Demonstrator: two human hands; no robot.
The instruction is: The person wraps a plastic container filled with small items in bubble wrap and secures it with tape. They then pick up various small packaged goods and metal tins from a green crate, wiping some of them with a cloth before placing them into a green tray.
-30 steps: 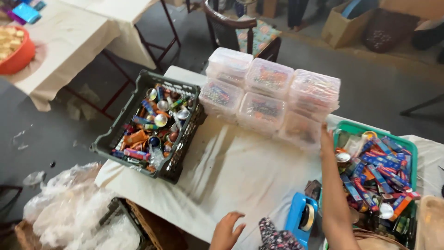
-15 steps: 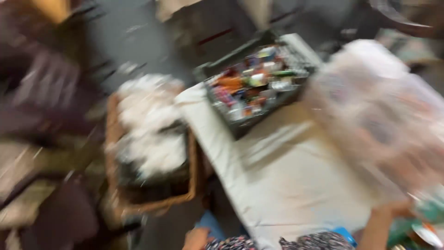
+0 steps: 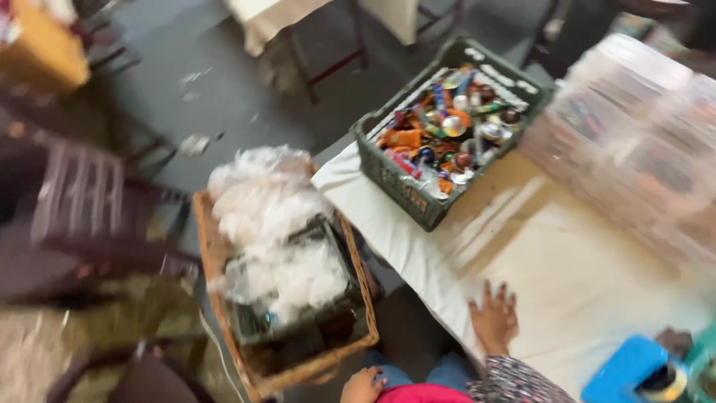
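Note:
My right hand (image 3: 492, 317) lies flat on the white tablecloth (image 3: 597, 276) near the table's front edge, fingers apart and holding nothing. My left hand (image 3: 363, 384) is low at the bottom edge, beside a pink-red piece of cloth (image 3: 418, 393). Its fingers look curled, but blur hides whether it grips anything. A dark green crate (image 3: 399, 179) full of small colourful packets and tins sits on the table's left corner, beyond my right hand. A blurred stack of clear plastic boxes (image 3: 641, 127) stands at the right.
A wicker basket (image 3: 216, 261) on the floor left of the table holds crumpled clear plastic bags. A blue tape dispenser (image 3: 623, 369) lies at the bottom right. Dark chairs (image 3: 82, 209) stand at left. A cloth-covered table (image 3: 276, 22) is behind.
The view has swung left and down. My right arm came off the clear boxes, and the hand now rests flat on the cloth. My left hand stays low.

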